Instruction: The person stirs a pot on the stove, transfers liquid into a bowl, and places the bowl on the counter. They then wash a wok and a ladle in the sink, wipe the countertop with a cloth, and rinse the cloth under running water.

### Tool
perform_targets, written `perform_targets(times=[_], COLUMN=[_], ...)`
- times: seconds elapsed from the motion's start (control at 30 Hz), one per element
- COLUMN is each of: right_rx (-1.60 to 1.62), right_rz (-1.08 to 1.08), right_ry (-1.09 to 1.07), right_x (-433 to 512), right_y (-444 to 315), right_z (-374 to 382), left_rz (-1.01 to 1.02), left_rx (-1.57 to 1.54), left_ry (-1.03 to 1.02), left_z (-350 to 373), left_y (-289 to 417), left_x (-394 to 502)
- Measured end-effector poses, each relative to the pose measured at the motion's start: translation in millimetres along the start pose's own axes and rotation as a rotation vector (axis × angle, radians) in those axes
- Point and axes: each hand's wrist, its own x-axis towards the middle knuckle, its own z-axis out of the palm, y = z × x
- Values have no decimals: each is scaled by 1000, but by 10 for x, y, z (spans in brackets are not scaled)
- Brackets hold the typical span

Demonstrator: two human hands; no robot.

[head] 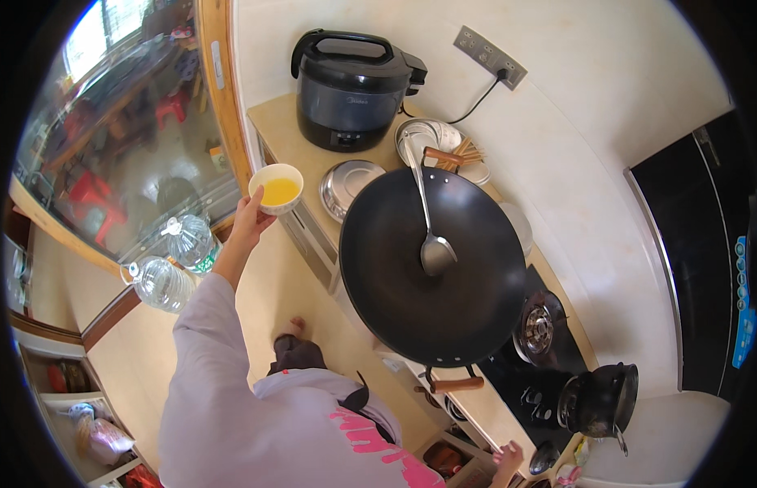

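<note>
My left hand holds a small white bowl by its side, thumb at the rim. Yellow liquid fills part of the bowl. To the right of it stands a large black wok with two wooden-gripped handles. A metal spatula or ladle rests in the wok, its handle leaning over the far rim. Low in the picture, my right hand is at the counter's front edge near the stove, fingers slightly bent; whether it grips anything is unclear.
A black Midea rice cooker stands on the counter beside an upturned metal basin and a dish rack holding wooden chopsticks. On the gas stove sits a black pot. Two large plastic bottles stand by the glass door.
</note>
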Motion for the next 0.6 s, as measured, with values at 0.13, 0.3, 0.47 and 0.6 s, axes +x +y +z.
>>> perform_targets(times=[0.13, 0.3, 0.47, 0.6], right_rx=[-306, 17, -107, -153], right_rz=[204, 479, 678, 613], right_ry=[50, 130, -101, -309], right_x=[-1195, -1477, -2261, -2651], right_y=[-1088, 101, 198, 57], right_z=[995, 1664, 2753, 3557], left_rz=[-1, 21, 15, 63], left_rx=[36, 30, 107, 211], left_ry=[27, -17, -67, -115], left_z=[-24, -163, -340, -394], left_y=[115, 308, 463, 697], left_x=[478, 1356, 2209, 2701])
